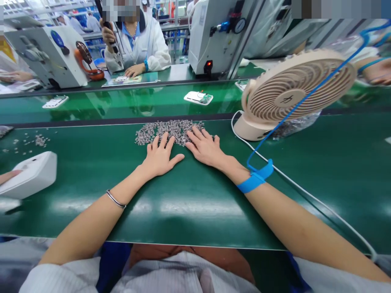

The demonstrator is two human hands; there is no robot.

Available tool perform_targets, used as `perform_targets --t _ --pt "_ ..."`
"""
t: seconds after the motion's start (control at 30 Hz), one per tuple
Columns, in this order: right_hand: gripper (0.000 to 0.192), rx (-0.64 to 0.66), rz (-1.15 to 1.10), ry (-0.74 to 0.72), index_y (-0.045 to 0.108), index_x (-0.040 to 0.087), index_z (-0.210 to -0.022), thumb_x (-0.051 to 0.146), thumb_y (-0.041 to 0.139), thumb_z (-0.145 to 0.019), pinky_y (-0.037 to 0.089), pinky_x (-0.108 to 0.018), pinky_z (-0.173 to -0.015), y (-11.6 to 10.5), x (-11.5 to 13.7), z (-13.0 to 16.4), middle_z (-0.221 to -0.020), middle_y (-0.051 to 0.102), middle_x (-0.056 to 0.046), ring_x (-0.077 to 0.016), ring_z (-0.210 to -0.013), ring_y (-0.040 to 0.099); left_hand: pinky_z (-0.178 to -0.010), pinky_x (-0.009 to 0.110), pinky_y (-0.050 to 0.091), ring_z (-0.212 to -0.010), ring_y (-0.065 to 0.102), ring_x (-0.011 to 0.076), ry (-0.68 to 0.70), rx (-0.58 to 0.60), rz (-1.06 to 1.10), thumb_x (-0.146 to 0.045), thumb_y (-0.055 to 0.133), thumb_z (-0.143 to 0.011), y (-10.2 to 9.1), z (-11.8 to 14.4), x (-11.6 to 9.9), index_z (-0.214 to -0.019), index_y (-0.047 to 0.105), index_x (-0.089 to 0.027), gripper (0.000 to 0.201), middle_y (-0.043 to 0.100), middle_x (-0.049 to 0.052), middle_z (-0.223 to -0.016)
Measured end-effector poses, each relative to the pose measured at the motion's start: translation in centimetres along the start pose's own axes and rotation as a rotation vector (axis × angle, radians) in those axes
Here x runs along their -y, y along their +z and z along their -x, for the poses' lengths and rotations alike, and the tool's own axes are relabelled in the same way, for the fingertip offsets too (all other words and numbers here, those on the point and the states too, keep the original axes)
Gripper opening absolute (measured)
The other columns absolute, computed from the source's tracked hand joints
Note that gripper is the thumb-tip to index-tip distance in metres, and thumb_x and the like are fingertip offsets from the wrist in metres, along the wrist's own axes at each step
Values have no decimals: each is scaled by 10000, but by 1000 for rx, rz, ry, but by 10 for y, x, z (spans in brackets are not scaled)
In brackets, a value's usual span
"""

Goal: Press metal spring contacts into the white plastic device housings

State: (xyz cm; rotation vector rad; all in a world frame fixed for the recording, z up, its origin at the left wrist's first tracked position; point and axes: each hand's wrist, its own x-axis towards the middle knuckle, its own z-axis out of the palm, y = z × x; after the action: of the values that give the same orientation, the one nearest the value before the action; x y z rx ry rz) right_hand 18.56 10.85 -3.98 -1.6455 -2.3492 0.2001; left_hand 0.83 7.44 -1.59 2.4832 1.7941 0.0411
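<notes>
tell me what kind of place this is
Most likely an electronics assembly line in a factory. Both hands lie flat on a green conveyor belt by a pile of tiny metal parts, a blue anti-static wrist strap is worn, and white-coated workers sit at bench machines.

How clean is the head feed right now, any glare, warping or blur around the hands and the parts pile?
Head view: overhead lights leave pale glare streaks on the green mat near the forearms; wide-angle warping bends the bench edges and stretches the fan; left hand, right hand and pile of small metal parts are sharp; individual parts too small to resolve.
</notes>
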Motion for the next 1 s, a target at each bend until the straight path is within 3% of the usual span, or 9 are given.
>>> perform_targets --t 0.2,0.33,0.43,0.5,0.63,0.77,0.93,1.0 --pt "338 -103 -16 -131 514 254 -1238 338 401 -931 282 -689 -896 2 -3 9 -1392 345 -111 -360 -1221 356 -1026 514 259 -1329 157 351 10 -6 19 -554 332 -891 0 3 2 -1427 214 -195 656 123 70 -1493" --pt "387 -213 -117 -43 492 198 -1256 362 366 -929 291 -664 -920 5 -13 6 -1383 348 -143 -343 -1237 347 -1022 523 260 -1326 157 358 24 -23 34 -563 315 -892 3 2 3 -1425 222 -184 660 126 75 -1492" --pt "437 -331 -294 36 499 160 -1259 387 321 -930 313 -539 -1002 6 -28 -3 -1350 400 -139 -287 -1254 350 -1020 535 256 -1326 151 366 27 -18 55 -561 314 -892 3 2 3 -1422 228 -177 660 122 79 -1492" --pt "445 -327 -363 108 504 145 -1258 376 325 -921 305 -502 -1026 5 -37 -9 -1351 400 -134 -281 -1259 346 -1022 538 252 -1325 148 369 32 -16 66 -553 320 -893 3 2 2 -1418 238 -173 654 124 81 -1491" --pt "351 -270 -315 168 607 167 -1106 271 376 -864 301 -548 -1002 7 -45 -16 -1361 388 -119 -331 -1233 372 -1028 537 244 -1327 148 364 37 -15 80 -532 321 -899 3 3 2 -1414 248 -174 631 137 82 -1489" --pt "350 -356 -400 174 653 131 -978 179 379 -766 341 -421 -1010 12 -49 -16 -1237 520 -130 -275 -1194 433 -1021 542 253 -1325 152 367 44 -17 95 -517 316 -905 4 3 4 -1411 254 -175 614 143 86 -1487" --pt "347 -561 -496 337 657 118 -879 206 355 -732 433 -419 -875 18 -67 -26 -971 636 -114 -269 -934 573 -1021 548 249 -1328 133 373 56 0 107 -527 306 -902 7 1 5 -1415 241 -183 621 126 85 -1490" --pt "367 -573 -491 348 651 105 -921 234 354 -750 454 -415 -820 19 -75 -35 -901 636 -110 -259 -850 578 -1023 548 248 -1326 135 376 52 3 105 -516 310 -903 6 1 4 -1414 241 -175 619 126 89 -1489"
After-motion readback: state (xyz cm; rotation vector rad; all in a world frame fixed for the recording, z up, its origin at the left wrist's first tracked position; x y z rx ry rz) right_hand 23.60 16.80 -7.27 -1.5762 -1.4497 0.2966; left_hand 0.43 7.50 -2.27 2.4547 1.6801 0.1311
